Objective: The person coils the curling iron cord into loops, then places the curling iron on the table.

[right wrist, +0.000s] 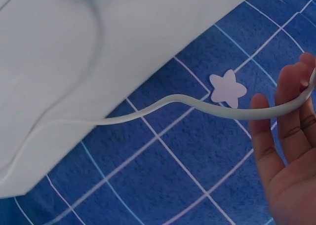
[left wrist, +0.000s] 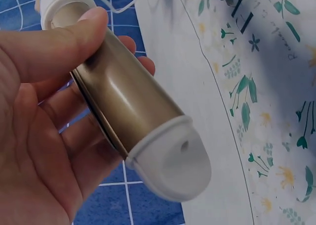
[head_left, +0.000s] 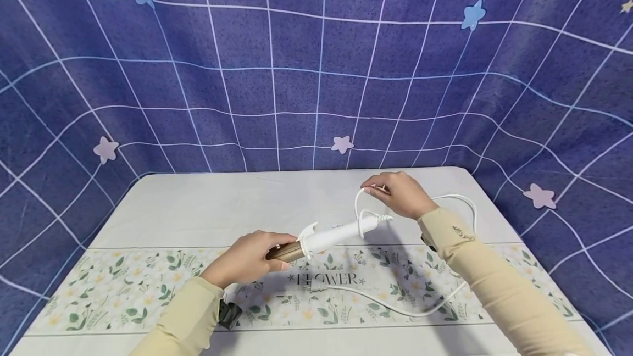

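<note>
My left hand (head_left: 252,257) grips a curling iron (head_left: 331,237) by its gold barrel (left wrist: 133,87), thumb on one side and fingers behind. The iron's white handle points up to the right in the head view, and its white rounded tip (left wrist: 173,156) faces the left wrist camera. At the handle's end, the white power cord (right wrist: 217,109) makes a loop around the handle. Up and to the right of that end, my right hand (head_left: 398,192) pinches the cord. In the right wrist view the cord runs across the fingers (right wrist: 290,131), while the thumb is hidden.
On the white table cover (head_left: 207,202), the plug (head_left: 316,286) lies over the printed flower band, its cord curving off to the right beneath my right forearm. A blue grid-patterned curtain (head_left: 296,92) with stars stands behind the table and at both sides.
</note>
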Demonstrator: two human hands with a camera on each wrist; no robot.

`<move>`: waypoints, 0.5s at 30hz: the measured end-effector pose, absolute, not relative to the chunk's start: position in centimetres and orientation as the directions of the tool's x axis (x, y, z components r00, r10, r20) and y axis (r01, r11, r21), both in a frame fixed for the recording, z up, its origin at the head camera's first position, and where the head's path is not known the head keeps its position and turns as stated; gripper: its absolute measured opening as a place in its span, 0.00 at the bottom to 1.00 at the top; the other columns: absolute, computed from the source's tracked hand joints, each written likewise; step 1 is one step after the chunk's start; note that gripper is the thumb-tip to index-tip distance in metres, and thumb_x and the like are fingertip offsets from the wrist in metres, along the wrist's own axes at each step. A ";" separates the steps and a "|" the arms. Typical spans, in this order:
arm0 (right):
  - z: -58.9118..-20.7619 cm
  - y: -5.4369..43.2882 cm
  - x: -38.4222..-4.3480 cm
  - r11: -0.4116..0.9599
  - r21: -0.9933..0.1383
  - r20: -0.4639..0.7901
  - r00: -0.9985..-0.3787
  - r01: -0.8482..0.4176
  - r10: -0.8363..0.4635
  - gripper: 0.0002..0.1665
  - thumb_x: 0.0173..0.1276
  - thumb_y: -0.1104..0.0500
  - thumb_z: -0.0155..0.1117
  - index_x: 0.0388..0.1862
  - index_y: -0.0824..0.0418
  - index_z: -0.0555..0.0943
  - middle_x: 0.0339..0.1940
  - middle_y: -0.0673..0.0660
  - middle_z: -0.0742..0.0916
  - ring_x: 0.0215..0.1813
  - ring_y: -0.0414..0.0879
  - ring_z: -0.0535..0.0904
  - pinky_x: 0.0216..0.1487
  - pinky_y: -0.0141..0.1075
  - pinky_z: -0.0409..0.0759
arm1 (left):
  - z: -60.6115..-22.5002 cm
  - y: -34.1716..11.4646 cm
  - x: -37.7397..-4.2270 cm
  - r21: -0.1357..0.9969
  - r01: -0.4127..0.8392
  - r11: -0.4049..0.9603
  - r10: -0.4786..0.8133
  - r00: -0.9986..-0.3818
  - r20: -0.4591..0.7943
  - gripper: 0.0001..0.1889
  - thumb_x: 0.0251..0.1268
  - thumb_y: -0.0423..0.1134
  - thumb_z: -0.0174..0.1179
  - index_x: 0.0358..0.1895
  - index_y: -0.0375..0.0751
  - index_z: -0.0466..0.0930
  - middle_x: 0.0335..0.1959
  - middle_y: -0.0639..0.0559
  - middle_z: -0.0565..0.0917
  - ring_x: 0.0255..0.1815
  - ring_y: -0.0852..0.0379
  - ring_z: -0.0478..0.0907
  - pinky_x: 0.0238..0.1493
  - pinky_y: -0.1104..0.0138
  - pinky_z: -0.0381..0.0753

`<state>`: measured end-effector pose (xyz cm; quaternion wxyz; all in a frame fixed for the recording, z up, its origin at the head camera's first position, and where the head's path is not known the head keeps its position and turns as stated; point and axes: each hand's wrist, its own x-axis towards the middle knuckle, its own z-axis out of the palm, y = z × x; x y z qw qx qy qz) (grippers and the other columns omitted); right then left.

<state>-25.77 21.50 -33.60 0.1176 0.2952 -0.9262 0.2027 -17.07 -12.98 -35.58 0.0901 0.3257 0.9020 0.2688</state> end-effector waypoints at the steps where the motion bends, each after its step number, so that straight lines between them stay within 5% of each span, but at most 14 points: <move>1: -33.5 21.5 -25.8 0.746 -0.291 0.343 -0.793 -0.599 -0.503 0.11 0.75 0.56 0.65 0.48 0.57 0.89 0.45 0.54 0.91 0.43 0.48 0.86 0.50 0.49 0.81 | -35.7 -13.0 -17.1 0.535 0.538 0.651 0.633 -0.774 0.009 0.23 0.63 0.36 0.70 0.62 0.44 0.82 0.38 0.59 0.84 0.32 0.64 0.74 0.35 0.63 0.76; 15: -32.9 20.1 -25.0 0.706 -0.054 0.523 -0.622 -0.706 -0.583 0.09 0.68 0.62 0.71 0.46 0.55 0.91 0.31 0.50 0.87 0.26 0.40 0.77 0.31 0.40 0.80 | -36.6 -12.2 -17.6 0.473 0.545 0.693 0.615 -0.788 0.007 0.22 0.61 0.36 0.72 0.60 0.46 0.83 0.35 0.60 0.83 0.29 0.63 0.72 0.32 0.63 0.73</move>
